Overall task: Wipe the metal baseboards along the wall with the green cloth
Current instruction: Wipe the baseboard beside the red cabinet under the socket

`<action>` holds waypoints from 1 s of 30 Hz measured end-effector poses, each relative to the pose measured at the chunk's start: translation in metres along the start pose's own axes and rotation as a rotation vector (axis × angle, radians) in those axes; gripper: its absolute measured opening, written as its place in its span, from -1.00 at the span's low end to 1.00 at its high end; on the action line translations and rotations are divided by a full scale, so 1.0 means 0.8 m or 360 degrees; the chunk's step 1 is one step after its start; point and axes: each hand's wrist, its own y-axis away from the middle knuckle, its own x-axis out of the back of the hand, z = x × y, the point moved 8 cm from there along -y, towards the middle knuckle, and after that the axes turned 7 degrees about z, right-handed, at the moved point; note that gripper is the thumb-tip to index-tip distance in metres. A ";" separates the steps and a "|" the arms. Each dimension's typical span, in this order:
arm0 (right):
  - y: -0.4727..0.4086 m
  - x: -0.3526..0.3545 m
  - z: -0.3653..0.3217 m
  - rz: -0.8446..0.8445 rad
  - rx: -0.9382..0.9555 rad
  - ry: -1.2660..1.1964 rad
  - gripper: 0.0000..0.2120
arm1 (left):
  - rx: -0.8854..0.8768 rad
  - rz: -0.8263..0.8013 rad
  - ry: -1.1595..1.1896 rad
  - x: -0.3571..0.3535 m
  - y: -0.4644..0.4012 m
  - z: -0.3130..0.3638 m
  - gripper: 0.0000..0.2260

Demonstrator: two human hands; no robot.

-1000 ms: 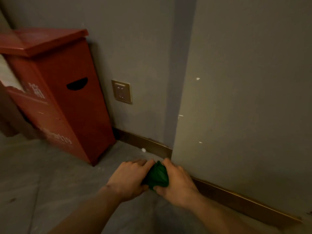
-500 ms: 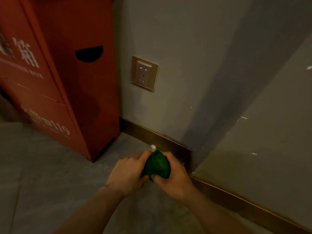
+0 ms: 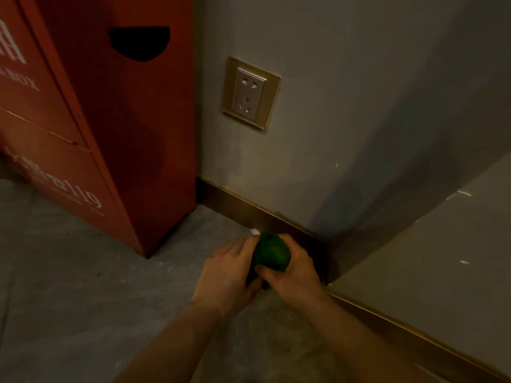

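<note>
Cloth: the green cloth (image 3: 271, 253) is bunched into a dark wad, low at the wall corner, against the metal baseboard (image 3: 243, 207).
Left hand (image 3: 228, 275): fingers curled round the cloth's left side.
Right hand (image 3: 293, 272): gripping its right side, thumb underneath.
Arms: both forearms reach forward, converging.
Nearby: white speck (image 3: 254, 231), wall socket (image 3: 250, 92), red cabinet (image 3: 110, 128).

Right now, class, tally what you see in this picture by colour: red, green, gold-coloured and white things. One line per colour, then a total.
Red: 1, the box
Green: 1, the cloth, held by the left hand and right hand
Gold-coloured: 2, the socket and the baseboard
White: 1, the speck on the floor
Total: 5
</note>
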 end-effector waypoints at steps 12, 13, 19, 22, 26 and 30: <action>-0.017 -0.006 -0.069 0.0177 0.1208 0.1419 -0.46 | 0.0284 -0.0283 -0.0446 -0.079 0.070 -0.049 0.03; -0.018 -0.014 -0.073 0.0141 0.1308 0.1499 -0.44 | 0.0295 -0.0306 -0.0444 -0.087 0.074 -0.049 0.04; -0.024 -0.065 -0.078 -0.0072 0.1737 0.1673 -0.37 | 0.0234 -0.0398 -0.0386 -0.111 0.106 -0.058 0.01; -0.031 -0.082 -0.071 -0.0124 0.1854 0.1716 -0.41 | 0.0191 -0.0375 -0.0368 -0.113 0.111 -0.061 -0.01; -0.041 -0.096 -0.053 -0.0219 0.2032 0.1853 -0.55 | 0.0209 -0.0345 -0.0377 -0.113 0.110 -0.061 0.02; -0.044 -0.109 -0.035 -0.0329 0.2189 0.1944 -0.72 | 0.0168 -0.0317 -0.0421 -0.106 0.121 -0.068 0.02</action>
